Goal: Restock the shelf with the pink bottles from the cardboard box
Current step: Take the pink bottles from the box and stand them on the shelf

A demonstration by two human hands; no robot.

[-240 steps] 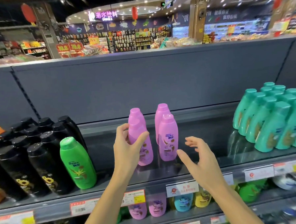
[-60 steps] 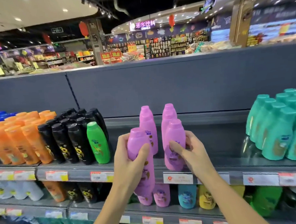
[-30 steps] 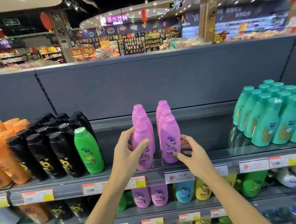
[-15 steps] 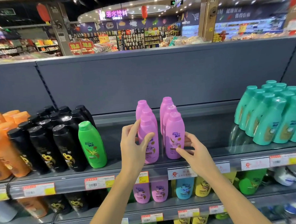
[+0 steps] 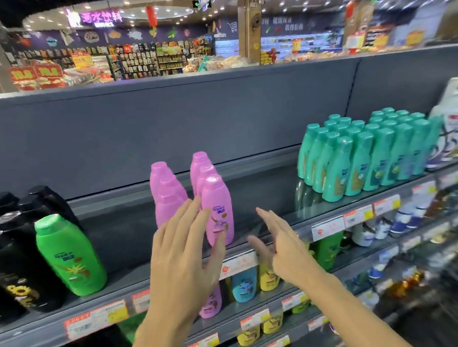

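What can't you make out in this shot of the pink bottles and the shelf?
Head view only:
- Front-left pink bottle: lower body and label hidden behind the left hand.
- Cardboard box: out of frame.
- Price tags: print too blurred.
- Right hand: motion-blurred fingers.
- Black bottles: cut by left edge.
- White bag: cut by right edge.

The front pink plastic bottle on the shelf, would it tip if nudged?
Probably: the front pink plastic bottle is tall, narrow-based and stands free on the smooth dark shelf. It looks rigid; its glossy skin may be slippery.
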